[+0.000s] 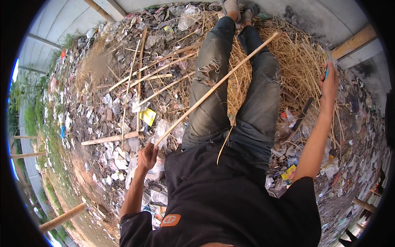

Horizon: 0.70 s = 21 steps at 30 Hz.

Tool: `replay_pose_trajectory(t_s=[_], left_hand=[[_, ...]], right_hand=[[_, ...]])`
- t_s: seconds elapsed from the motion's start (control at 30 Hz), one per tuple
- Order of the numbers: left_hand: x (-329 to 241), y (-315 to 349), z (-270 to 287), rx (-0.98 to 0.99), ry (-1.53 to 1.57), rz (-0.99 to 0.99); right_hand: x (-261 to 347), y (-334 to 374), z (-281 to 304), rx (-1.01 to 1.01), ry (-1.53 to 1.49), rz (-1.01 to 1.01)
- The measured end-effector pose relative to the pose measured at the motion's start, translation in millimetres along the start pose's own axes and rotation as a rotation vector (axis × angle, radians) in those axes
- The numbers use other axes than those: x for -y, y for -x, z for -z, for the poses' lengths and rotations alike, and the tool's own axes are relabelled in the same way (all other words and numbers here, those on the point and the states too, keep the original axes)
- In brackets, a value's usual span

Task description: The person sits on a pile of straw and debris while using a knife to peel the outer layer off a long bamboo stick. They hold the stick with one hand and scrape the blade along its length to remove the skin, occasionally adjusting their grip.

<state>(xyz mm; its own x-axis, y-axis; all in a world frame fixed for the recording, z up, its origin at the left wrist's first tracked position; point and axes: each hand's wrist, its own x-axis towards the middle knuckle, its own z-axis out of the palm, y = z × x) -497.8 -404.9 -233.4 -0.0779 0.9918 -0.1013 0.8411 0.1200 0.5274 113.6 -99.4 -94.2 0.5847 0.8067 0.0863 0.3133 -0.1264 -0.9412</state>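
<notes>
My left hand point(148, 155) is closed around the lower end of a long, pale bamboo strip point(216, 88). The strip slants up to the right across both my legs, its far tip beyond my right shin. Out to the right, my right hand point(329, 84) is closed on a small thing with a blue handle point(327, 73); the rest of it is hidden, so I cannot tell its kind. That hand is apart from the strip. One thin, curled shaving point(225, 143) lies over my lap.
Straw-like shavings point(302, 57) are heaped around my legs. More bamboo strips point(152, 70) and a thicker bamboo piece point(110, 138) lie at left on litter-strewn ground. A dark flat strip point(307, 105) lies right of my thigh. Pale walls point(306, 18) stand at the back.
</notes>
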Motion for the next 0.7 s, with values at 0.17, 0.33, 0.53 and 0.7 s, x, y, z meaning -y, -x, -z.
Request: replay_pose_trajectory(t_s=[0.17,0.33,0.53,0.7], left_hand=[[-114.2,-70.1,-8.2,0.247,0.316,0.171],[-139.7,-108.5,-35.2,0.181,0.244,0.044],[-166.3,-119.9,-50.0,0.141,0.17,0.054],[-164.7,-120.5,-55.3,0.108,0.093,-0.055]], right_hand=[[-17.9,99.8,-85.4,0.482,0.351,0.245],[-27.8,209.6,-130.7,0.907,0.337,0.379],[-51.5,254.3,-155.5,1.019,0.345,0.402],[-49.5,269.9,-152.4,1.066,0.383,0.417]])
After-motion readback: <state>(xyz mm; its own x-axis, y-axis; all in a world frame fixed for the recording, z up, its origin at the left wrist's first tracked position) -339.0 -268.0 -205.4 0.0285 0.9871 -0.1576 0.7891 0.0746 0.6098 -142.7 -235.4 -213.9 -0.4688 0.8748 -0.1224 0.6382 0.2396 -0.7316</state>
